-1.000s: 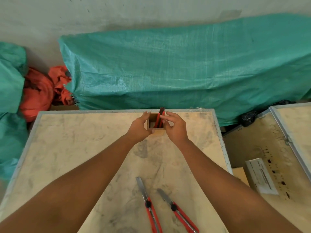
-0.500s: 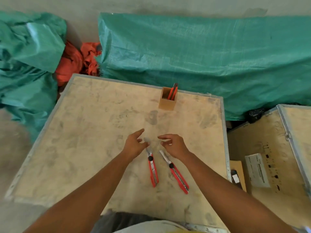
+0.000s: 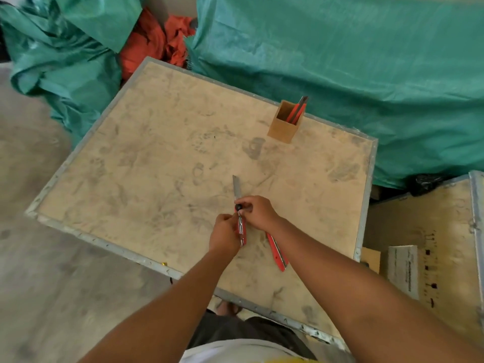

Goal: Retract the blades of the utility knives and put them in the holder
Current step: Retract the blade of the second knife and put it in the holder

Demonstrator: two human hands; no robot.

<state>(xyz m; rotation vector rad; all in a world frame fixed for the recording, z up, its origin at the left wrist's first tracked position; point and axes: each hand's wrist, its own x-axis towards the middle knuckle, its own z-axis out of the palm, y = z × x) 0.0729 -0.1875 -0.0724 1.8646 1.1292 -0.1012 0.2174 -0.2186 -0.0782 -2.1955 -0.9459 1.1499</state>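
Note:
A red utility knife [image 3: 240,226] with its blade [image 3: 236,188] extended lies under both hands near the front of the wooden board. My left hand [image 3: 224,235] grips its red body. My right hand [image 3: 258,212] pinches the black slider knob at the top of the body. A second red knife [image 3: 277,251] lies on the board just right of it, partly hidden under my right wrist. A small square wooden holder [image 3: 283,124] stands near the board's far edge with two red knives [image 3: 297,110] upright inside.
The wooden board [image 3: 157,163] has a metal rim and sits on a concrete floor. Green tarpaulin [image 3: 340,61] and orange cloth [image 3: 152,40] lie behind it. A second crate [image 3: 450,226] with a white box [image 3: 403,271] is at the right.
Both hands drew back from the holder toward the two knives on the board, then closed on the left knife. The camera view tilted and shifted.

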